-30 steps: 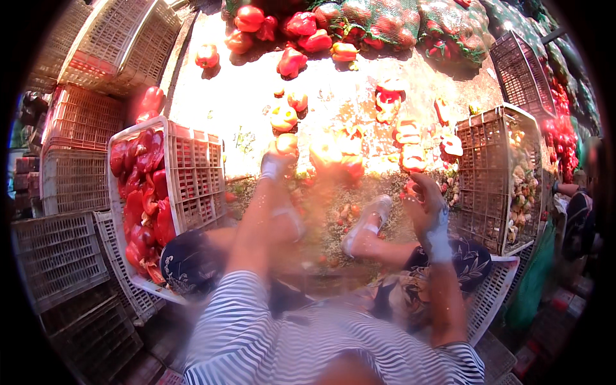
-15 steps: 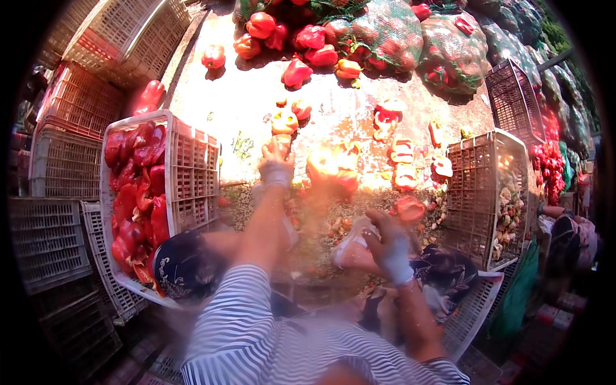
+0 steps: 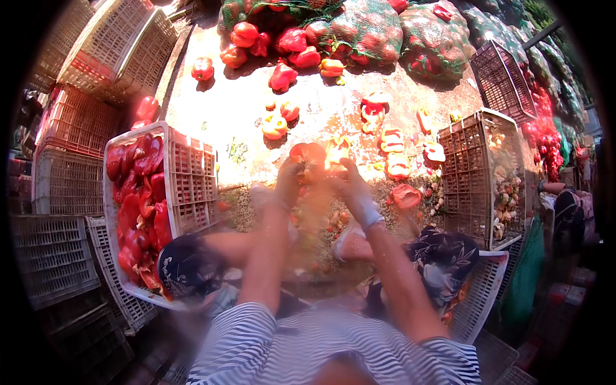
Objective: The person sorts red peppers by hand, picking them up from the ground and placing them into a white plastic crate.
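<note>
The sunlit floor (image 3: 215, 96) spreads out ahead, with bulging mesh sacks (image 3: 366, 31) along its far side. Next in size come the crates: one (image 3: 192, 172) by the left knee, filled with red, glossy pepper pieces, and one (image 3: 463, 176) on the right with pale scraps showing through its open side. Between them lie whole peppers (image 3: 282, 77) toward the sacks and cut peppers (image 3: 396, 165) on the right, one cut half (image 3: 406, 196) nearer the right knee. Both hands meet in the middle: the left hand (image 3: 289, 181) grasps an orange-red pepper (image 3: 308, 154) by its left side, while the right hand (image 3: 354, 196) is just beside it, fingers bent toward it; blur hides whether they touch it or hold anything. The pepper is raised in front of the person, between the hands and near the floor's bright edge. It should be light for its bulk, being hollow, with a wall firm enough to cup yet likely to crack or dent if squeezed hard. The waxy skin looks slick, more so if wet, so a broad hold round the shoulders would probably serve better than a pinch at one spot. Smallest of all, a pale patch at its lower edge may be stem or core; it is too blurred to tell.
</note>
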The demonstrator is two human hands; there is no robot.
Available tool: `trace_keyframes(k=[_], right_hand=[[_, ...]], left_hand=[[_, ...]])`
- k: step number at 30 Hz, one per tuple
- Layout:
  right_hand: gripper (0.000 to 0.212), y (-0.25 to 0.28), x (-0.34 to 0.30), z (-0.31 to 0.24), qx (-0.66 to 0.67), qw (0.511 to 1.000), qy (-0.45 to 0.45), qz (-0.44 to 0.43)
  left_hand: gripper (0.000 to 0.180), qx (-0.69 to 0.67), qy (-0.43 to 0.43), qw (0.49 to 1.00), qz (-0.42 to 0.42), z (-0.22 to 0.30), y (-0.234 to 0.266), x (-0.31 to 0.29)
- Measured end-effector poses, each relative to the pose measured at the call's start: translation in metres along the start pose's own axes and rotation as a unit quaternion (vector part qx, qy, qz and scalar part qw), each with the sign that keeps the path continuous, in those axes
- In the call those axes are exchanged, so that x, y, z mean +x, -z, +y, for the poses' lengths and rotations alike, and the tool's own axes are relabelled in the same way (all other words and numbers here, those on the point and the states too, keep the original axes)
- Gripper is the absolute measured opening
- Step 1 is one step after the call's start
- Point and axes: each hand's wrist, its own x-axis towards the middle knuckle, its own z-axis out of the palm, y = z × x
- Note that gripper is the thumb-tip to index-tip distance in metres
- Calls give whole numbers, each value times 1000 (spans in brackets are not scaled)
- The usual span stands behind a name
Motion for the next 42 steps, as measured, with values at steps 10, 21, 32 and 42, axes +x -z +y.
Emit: trace_keyframes(k=[10, 21, 32, 42], right_hand=[[76, 6, -48, -23, -111, 967, 177, 143], [59, 14, -111, -38, 13, 983, 172, 64], [47, 38, -127, -19, 103, 979, 169, -59], [38, 71, -107, -20, 205, 940, 31, -269]], left_hand=[[23, -53, -74, 989, -113, -28, -61, -60], [22, 59, -53, 982, -173, -10, -48, -102], [46, -88, 49, 955, -278, 6, -68, -154], [40, 284, 16, 918, -276, 17, -20, -155]])
